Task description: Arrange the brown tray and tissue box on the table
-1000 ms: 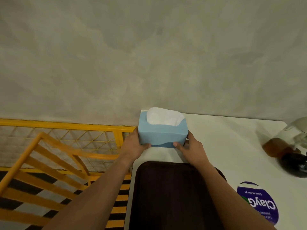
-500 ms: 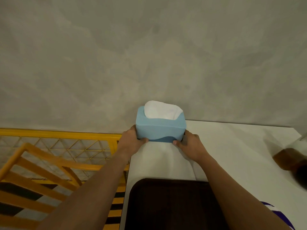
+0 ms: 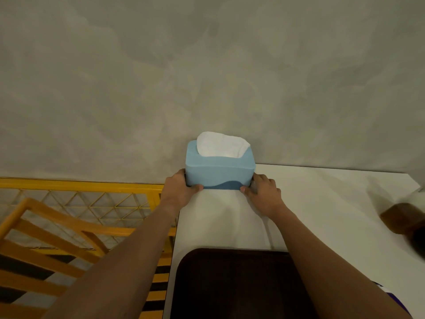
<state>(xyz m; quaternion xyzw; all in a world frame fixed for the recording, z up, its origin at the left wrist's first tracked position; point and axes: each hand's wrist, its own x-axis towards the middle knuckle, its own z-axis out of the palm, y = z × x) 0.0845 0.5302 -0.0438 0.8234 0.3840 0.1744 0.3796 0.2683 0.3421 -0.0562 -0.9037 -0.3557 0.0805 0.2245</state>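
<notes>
A light blue tissue box [image 3: 218,172] with a white tissue sticking out of its top sits at the far left corner of the white table [image 3: 322,203], against the grey wall. My left hand [image 3: 181,189] grips its left end and my right hand [image 3: 262,194] grips its right end. The dark brown tray [image 3: 230,284] lies on the table nearer to me, between my forearms, its near part cut off by the frame's bottom edge.
A yellow mesh barrier [image 3: 80,199] and an orange wooden chair back [image 3: 46,238] stand left of the table over a striped floor. A blurred brown-and-glass object [image 3: 400,222] sits at the table's right edge. A purple label [image 3: 391,298] peeks out beside my right arm.
Both hands have pushed the tissue box away from the tray to the table's far corner by the wall. The gap between box and tray has widened.
</notes>
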